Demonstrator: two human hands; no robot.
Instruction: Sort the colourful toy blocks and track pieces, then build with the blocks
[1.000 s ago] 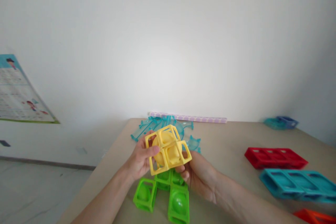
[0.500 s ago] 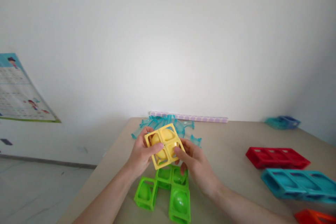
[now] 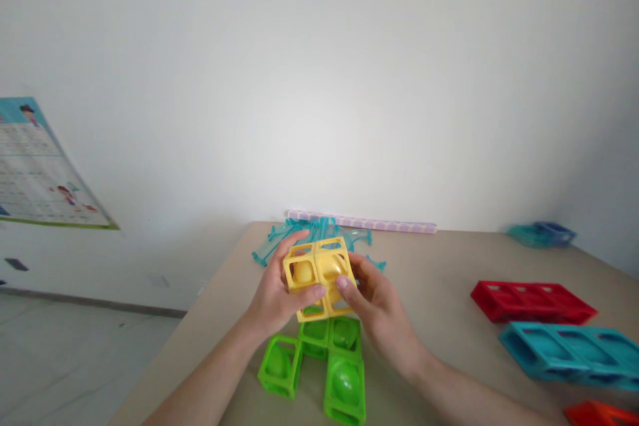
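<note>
Plainly a two-handed hold: a yellow block [image 3: 333, 267] held up over the desk [image 3: 432, 273].
The left hand [image 3: 272, 296] grasps its left side and the right hand [image 3: 382, 306] its right, both thumbs on the near face (the fingers behind are partly hidden), probably because gripping from opposite sides steadies the block and lets its face tilt toward the eyes. Below, a green block [image 3: 328, 346] rests on the desk, its gap facing the person, perhaps set close to be within easy reach. The yellow block lies directly between the two hands, touching both, and beyond it lie blue plastic pieces [image 3: 319, 230].
</note>
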